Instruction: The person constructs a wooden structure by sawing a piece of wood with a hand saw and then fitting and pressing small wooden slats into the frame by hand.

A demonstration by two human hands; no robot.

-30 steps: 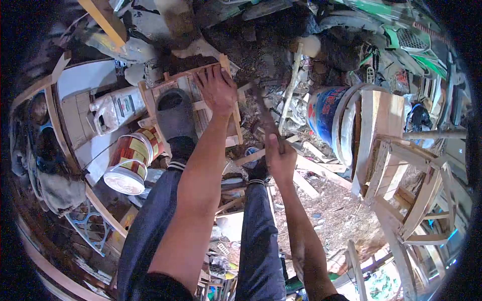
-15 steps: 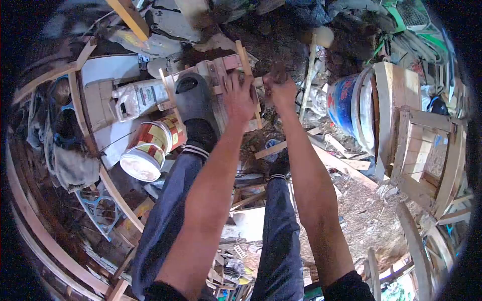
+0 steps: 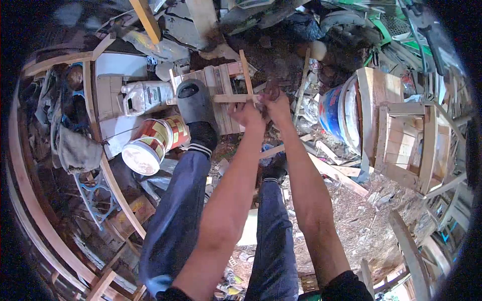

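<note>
The left hand (image 3: 247, 115) and right hand (image 3: 277, 108) are close together at the crate's (image 3: 208, 75) right edge.
The left hand's fingers bend by a stick (image 3: 228, 98) on the crate; I can't tell if they grip it. The right hand curls near a blurry dark thing (image 3: 272, 88), maybe holding it; I can't tell. A shoe (image 3: 197, 103) is on the crate's left side.

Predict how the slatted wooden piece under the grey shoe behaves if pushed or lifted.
The slatted wooden piece is probably stiff, since its slats run straight without visible sagging. It likely resists sliding for now, as the grey shoe appears to rest on it. Freed, it may be fairly light for its size, judging by the narrow slats.
</note>
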